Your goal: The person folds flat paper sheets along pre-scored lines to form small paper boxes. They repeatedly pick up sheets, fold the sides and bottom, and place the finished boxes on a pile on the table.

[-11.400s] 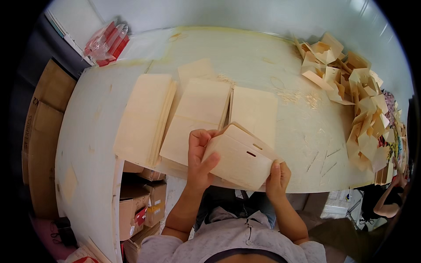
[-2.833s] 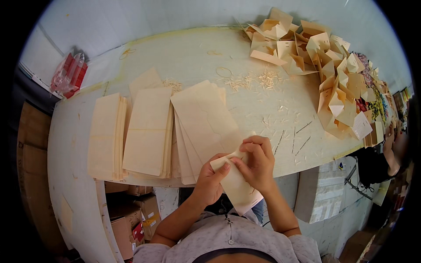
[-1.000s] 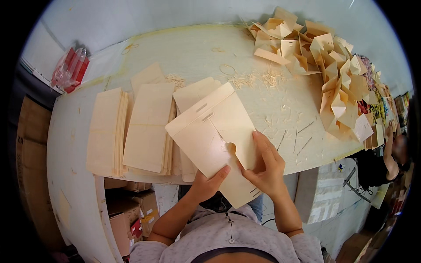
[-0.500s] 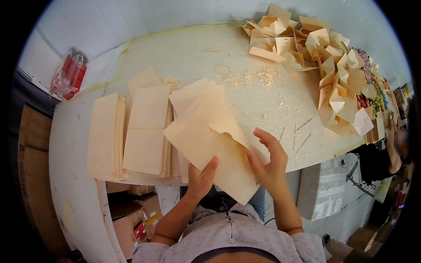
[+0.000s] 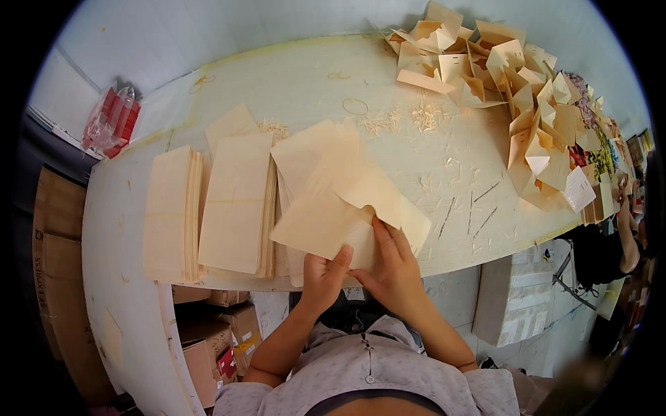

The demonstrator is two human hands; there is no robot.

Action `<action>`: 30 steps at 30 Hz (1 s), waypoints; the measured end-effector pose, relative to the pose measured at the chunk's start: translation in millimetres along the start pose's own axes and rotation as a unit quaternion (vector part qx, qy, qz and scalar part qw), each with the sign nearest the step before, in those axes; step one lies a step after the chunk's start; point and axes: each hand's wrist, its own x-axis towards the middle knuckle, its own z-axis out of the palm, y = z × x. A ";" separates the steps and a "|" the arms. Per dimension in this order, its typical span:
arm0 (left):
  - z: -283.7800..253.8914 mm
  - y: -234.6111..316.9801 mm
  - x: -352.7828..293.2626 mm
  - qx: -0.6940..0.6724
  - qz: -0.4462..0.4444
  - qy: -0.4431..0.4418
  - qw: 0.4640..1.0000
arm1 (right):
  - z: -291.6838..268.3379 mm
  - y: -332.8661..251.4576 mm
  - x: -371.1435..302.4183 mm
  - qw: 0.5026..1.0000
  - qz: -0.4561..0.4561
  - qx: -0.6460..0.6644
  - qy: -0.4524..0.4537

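Cannot see the fingertips of the left hand (image 5: 325,279) under the pale card (image 5: 316,220). Cannot recognise the blurred brown shape (image 5: 574,390) at lower right.

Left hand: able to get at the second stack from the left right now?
Probably yes: the second stack lies ahead and left, top uncovered, though the left hand would first have to release the card sheet it grips.

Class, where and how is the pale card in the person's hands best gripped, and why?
Probably by the near edge of the pale card, from the person's side: it is thin there, so a thumb above and fingers beneath should suit. The left hand grips there, thumb on top. The curved cut edge by the right hand looks a weaker hold.
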 end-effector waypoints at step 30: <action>-33.8 44.6 16.8 -0.509 -0.084 -0.156 0.842 | 12.6 -11.2 -3.7 0.982 -0.169 0.041 -0.067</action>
